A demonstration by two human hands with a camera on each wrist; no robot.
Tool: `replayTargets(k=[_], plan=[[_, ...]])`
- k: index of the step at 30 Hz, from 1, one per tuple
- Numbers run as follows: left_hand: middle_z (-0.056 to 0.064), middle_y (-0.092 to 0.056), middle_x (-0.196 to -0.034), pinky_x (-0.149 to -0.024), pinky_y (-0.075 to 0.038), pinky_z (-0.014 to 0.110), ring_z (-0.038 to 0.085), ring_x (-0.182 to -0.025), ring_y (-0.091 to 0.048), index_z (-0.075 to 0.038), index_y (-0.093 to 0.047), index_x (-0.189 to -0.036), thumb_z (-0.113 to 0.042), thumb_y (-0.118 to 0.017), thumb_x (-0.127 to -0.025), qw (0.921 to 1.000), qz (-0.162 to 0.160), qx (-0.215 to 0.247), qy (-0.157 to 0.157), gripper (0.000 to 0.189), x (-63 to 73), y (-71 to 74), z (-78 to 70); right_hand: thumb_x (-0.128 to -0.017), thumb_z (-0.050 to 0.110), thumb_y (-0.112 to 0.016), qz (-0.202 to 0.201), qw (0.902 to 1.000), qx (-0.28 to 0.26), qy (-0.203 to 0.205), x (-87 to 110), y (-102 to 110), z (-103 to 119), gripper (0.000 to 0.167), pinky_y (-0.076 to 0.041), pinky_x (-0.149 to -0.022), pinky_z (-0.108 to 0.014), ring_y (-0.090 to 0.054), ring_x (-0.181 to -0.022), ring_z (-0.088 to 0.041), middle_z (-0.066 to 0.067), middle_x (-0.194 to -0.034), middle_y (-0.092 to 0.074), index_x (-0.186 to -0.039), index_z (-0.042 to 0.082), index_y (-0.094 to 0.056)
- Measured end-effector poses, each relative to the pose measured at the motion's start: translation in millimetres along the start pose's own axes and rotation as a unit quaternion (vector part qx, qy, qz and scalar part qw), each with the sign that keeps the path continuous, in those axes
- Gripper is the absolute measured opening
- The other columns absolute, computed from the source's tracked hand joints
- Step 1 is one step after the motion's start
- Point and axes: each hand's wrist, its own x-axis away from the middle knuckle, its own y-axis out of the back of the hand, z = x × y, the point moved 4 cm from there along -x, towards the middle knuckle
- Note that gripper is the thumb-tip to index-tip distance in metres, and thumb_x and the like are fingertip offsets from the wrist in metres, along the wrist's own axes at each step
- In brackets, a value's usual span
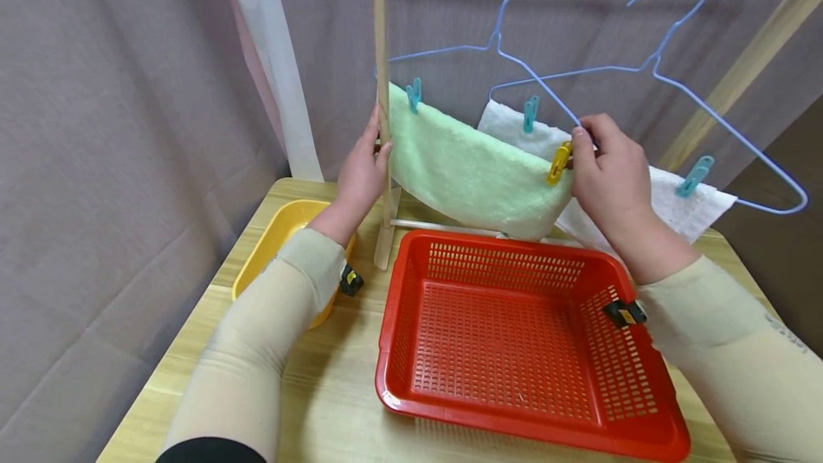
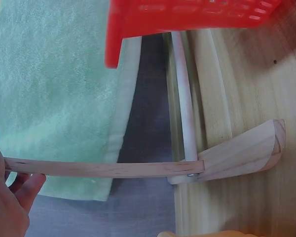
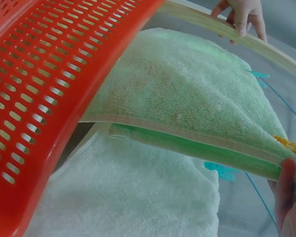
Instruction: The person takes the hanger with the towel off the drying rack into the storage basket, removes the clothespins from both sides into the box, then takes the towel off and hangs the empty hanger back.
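Observation:
A light green towel (image 1: 469,163) hangs from a blue wire hanger (image 1: 534,76). A teal clothespin (image 1: 414,95) is on its left part and a yellow clothespin (image 1: 560,163) near its right end. My right hand (image 1: 614,170) pinches the hanger's right corner at the towel's edge, just beside the yellow clothespin. In the right wrist view, the thumb (image 3: 287,173) lies against the towel's corner. At the rack's left side, my left hand (image 1: 363,173) holds the wooden post (image 1: 381,41), thumb in front, other fingers partly hidden behind it.
Behind hangs a white towel (image 1: 669,195) on a second blue hanger (image 1: 707,109) with teal clothespins. A red basket (image 1: 501,349) stands in front of the rack, a yellow bin (image 1: 260,256) to its left, both on the wooden table (image 1: 341,391). Grey curtain surrounds the back and left.

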Motion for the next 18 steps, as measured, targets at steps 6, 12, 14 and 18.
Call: replayTargets(k=[6,12,14,18], plan=[[0.002,-0.038,-0.156,-0.1,-0.048,0.038,0.023,-0.128,-0.053,-0.056,0.005,-0.15,-0.027,-0.052,-0.104,1.0,0.004,0.003,-0.005,0.079,-1.0,-2.2,-0.1,-0.105,0.038,-0.038,-0.028,0.9996,-0.003,0.001,-0.1,10.0,-1.1,0.042,-0.039,-0.073,-0.031,-0.059,-0.09,-0.031,-0.018,-0.101,-0.067,-0.123,0.007,-0.06],[0.002,-0.039,-0.155,-0.1,-0.048,0.038,0.022,-0.128,-0.052,-0.057,0.005,-0.15,-0.028,-0.051,-0.104,0.9999,0.006,0.01,-0.011,0.078,-3.6,-2.5,0.3,-0.105,0.038,-0.039,-0.037,0.9992,-0.007,-0.013,2.0,20.9,-5.3,0.042,-0.039,-0.068,-0.019,-0.055,-0.084,-0.014,-0.015,-0.104,-0.066,-0.125,0.008,-0.06],[0.002,-0.038,-0.156,-0.101,-0.047,0.039,0.022,-0.129,-0.052,-0.055,0.004,-0.151,-0.028,-0.051,-0.104,0.9999,0.004,0.007,-0.01,0.077,-4.1,-0.4,1.5,-0.104,0.039,-0.039,-0.037,0.9991,-0.011,-0.017,2.4,23.2,-6.3,0.042,-0.04,-0.064,-0.014,-0.052,-0.081,-0.007,-0.014,-0.105,-0.065,-0.126,0.008,-0.059],[0.001,-0.037,-0.156,-0.102,-0.047,0.04,0.022,-0.13,-0.051,-0.054,0.005,-0.151,-0.029,-0.05,-0.104,1.0,-0.002,-0.002,-0.005,0.077,-4.0,3.8,4.0,-0.104,0.039,-0.04,-0.031,0.9987,-0.032,-0.027,4.2,25.5,-7.6,0.041,-0.043,-0.056,-0.009,-0.053,-0.077,-0.001,-0.01,-0.104,-0.063,-0.126,0.009,-0.058]])
